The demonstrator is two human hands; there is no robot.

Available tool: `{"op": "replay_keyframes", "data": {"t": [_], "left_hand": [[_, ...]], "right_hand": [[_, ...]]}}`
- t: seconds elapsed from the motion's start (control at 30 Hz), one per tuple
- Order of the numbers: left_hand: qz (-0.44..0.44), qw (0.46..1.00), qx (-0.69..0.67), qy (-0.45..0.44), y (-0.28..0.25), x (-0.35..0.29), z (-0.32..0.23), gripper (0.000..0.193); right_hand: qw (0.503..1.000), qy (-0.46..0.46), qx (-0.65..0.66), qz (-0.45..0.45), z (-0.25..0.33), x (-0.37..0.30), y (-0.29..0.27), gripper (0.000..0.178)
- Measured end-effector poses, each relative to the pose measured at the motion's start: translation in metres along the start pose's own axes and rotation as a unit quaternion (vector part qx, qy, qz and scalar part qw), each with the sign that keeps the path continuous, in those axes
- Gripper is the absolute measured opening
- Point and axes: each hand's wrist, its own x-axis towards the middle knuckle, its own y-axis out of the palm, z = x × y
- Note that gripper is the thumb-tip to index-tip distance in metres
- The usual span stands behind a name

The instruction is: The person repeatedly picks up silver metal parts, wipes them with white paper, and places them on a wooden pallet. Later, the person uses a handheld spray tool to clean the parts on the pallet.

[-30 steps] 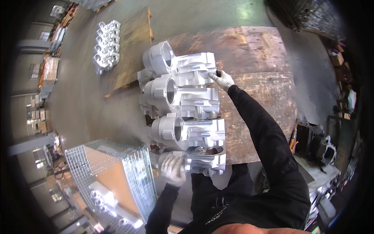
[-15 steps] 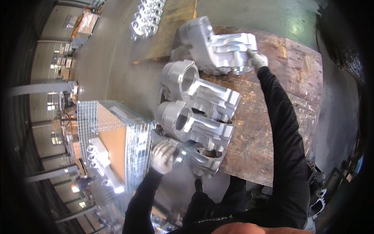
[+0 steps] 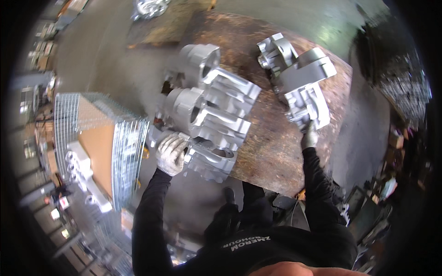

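A person's right gloved hand [image 3: 311, 137] has its grip clamped on the lower end of a silver metal casting [image 3: 306, 76], which lies angled on the right half of a scuffed wooden worktop [image 3: 271, 154]. The left gloved hand [image 3: 171, 154] rests over the end of the nearest casting [image 3: 209, 158]; whether its grip clamps, I cannot tell. Two similar castings [image 3: 216, 120] sit just beyond.

White block capitals [image 3: 248, 243] in two slanting lines, printed across front of black top [image 3: 294, 244].
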Motion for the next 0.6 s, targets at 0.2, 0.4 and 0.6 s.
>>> {"op": "replay_keyframes", "data": {"t": [0.2, 0.4, 0.6], "left_hand": [[-0.004, 1.000, 0.019, 0.021, 0.005, -0.001, -0.007, 0.028], [0.041, 0.994, 0.101, 0.018, -0.006, 0.000, -0.036, 0.038], [0.110, 0.974, -0.172, -0.100, 0.073, -0.091, -0.193, 0.033]], "right_hand": [[0.986, 0.115, -0.006, -0.124, -0.031, -0.161, -0.017, 0.058], [0.898, 0.264, 0.309, -0.169, -0.095, -0.289, -0.028, 0.055], [0.953, 0.139, -0.255, 0.088, -0.114, -0.447, -0.062, 0.052]]}}
